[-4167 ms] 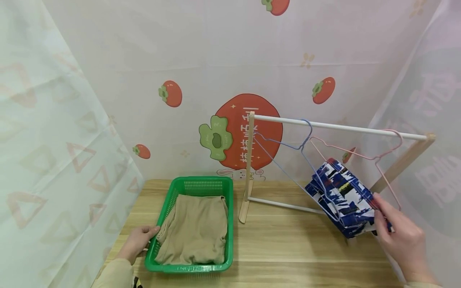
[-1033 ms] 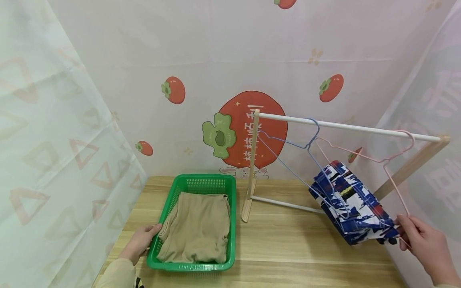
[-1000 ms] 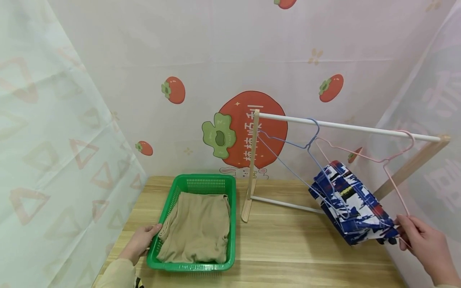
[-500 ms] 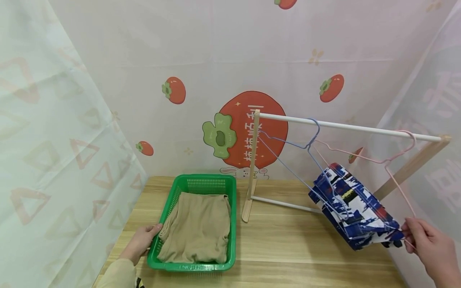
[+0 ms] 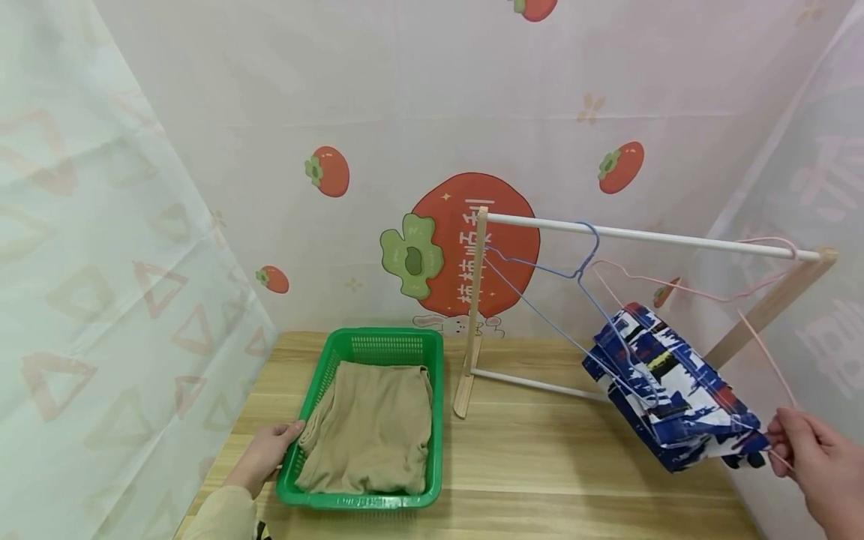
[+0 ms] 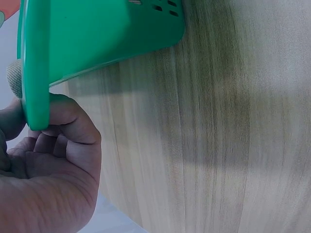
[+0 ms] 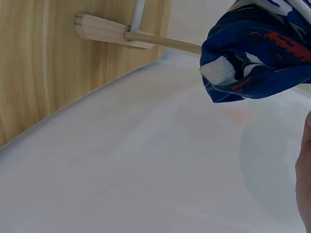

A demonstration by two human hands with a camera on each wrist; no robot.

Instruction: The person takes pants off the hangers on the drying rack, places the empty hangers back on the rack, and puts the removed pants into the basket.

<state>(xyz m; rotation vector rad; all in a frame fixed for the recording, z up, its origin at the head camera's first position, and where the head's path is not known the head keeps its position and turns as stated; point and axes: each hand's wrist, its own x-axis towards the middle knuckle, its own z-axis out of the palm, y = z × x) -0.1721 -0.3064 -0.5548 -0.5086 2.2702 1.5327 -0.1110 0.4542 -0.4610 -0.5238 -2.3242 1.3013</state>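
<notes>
Head view: I have the left hand [image 5: 266, 454] gripping the left rim of a green plastic basket [image 5: 358, 502], near its front corner. A folded khaki garment [image 5: 371, 427] lies inside. The basket sits on a wood-grain counter [image 5: 526, 465]. At right I log the right hand [image 5: 820, 465], its grip pinching the lower right corner of a pink wire hanger [image 5: 768, 356], whose hook is over the white top bar [image 5: 675, 239] of a wooden-ended rack. A folded blue-and-white patterned garment [image 5: 682, 375] hangs tilted at the pink hanger, its right end just beside those fingers. A blue wire hanger [image 5: 580, 276] hangs from the same bar, its lower part crossing in front of the patterned cloth.

Left wrist view: I see fingers curled beneath the basket rim; the counter fills the right side.

Right wrist view: I have the patterned garment at upper right, a rack foot [image 7: 114, 31] on the counter. Only the hand's edge shows; I cannot tell the grip from here.
</notes>
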